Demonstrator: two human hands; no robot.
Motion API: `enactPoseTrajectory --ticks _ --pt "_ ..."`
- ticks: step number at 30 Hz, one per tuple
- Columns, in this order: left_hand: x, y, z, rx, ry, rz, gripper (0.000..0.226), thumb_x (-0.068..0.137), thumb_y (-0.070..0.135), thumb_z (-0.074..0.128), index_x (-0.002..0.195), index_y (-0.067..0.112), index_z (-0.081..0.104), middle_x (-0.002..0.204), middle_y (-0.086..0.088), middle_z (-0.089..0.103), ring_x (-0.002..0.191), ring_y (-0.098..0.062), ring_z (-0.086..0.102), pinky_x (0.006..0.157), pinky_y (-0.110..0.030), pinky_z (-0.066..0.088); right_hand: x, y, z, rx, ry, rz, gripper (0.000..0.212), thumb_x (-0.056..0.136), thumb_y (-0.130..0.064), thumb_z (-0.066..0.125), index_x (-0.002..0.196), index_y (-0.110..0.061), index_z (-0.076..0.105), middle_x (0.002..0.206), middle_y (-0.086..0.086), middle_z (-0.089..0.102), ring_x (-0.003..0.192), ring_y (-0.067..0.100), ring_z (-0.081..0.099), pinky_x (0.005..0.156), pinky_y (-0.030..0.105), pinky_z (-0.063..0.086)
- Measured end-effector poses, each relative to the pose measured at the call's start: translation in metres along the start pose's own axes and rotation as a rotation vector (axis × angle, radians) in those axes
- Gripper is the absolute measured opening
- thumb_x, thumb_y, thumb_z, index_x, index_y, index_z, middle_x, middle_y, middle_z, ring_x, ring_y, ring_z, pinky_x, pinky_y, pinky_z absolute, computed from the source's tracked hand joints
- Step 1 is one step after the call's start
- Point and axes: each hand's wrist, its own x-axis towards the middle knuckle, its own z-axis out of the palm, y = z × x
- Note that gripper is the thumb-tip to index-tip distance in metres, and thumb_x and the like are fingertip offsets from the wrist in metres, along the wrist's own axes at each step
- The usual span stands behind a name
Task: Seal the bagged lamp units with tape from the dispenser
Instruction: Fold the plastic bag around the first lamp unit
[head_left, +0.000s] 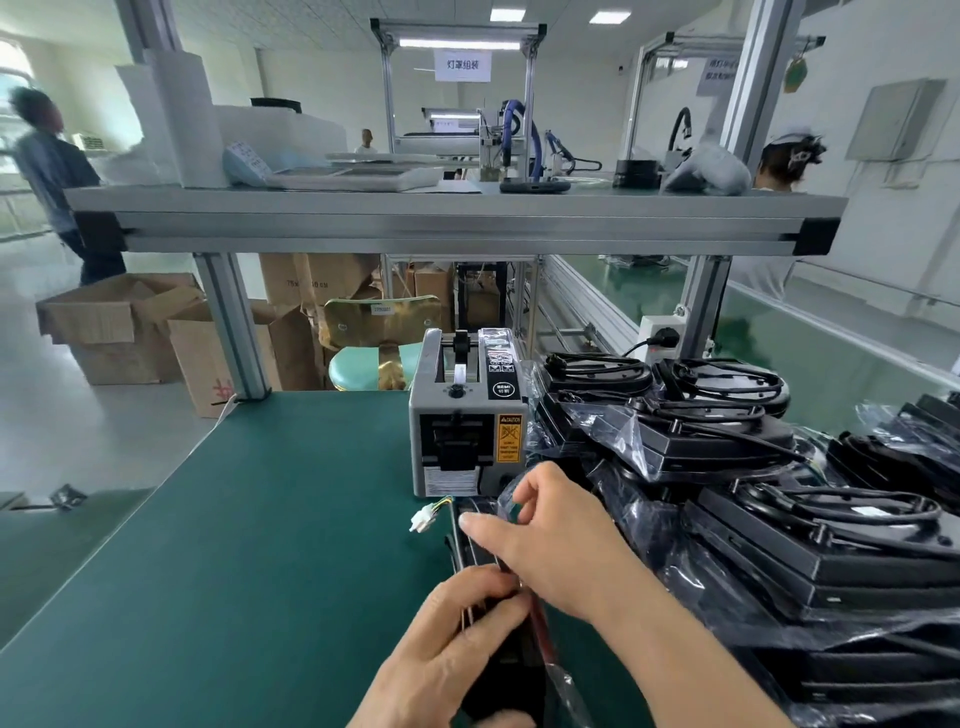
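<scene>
Bagged lamp unit (511, 670) held on edge at the near edge of the green bench (234, 519).
It is gripped by the left hand (452, 644) and its clear film is pinched by the right hand (556, 551), just before the tape dispenser (467, 431). Further bagged units (753, 499) are piled along the bench's right edge. A white connector (422, 519) lies beside the dispenser.

Tape dispenser (464, 421) on bench (234, 519), bagged lamp units (727, 467) just right.
</scene>
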Motion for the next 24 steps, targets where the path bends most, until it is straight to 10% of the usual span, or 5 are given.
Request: enactPoseTrajectory --ticks 9,16,24 --pt "0.023 0.005 -0.017 -0.074 -0.228 -0.177 0.034 0.088 0.055 0.065 0.117 0.037 0.071 0.122 0.017 0.060 0.124 -0.006 0.052 0.097 -0.009 0.039 0.037 0.009 0.008 -0.160 0.098 -0.040 0.020 0.093 -0.029 0.052 0.073 -0.024 0.050 0.076 -0.007 0.062 0.072 0.013 0.058 0.058 0.024 0.041" --pt "0.084 -0.046 -0.019 -0.401 0.459 -0.914 0.022 0.092 0.028 0.061 0.079 0.021 0.077 0.069 0.006 0.070 0.057 -0.002 0.059 0.051 -0.016 0.047 0.033 0.015 0.009 -0.145 0.131 -0.084 0.022 0.095 -0.032 0.057 0.074 -0.027 0.051 0.067 -0.008 0.062 0.057 0.004 0.055 0.048 0.017 0.034" --pt "0.133 -0.109 0.012 -0.678 0.482 -1.441 0.014 0.093 0.015 0.068 0.083 0.006 0.070 0.062 0.000 0.065 0.045 -0.007 0.050 0.035 -0.016 0.037 0.028 0.018 0.006 -0.058 0.123 -0.079 0.022 0.098 -0.032 0.056 0.077 -0.024 0.053 0.063 -0.008 0.058 0.046 0.000 0.051 0.047 0.013 0.039"
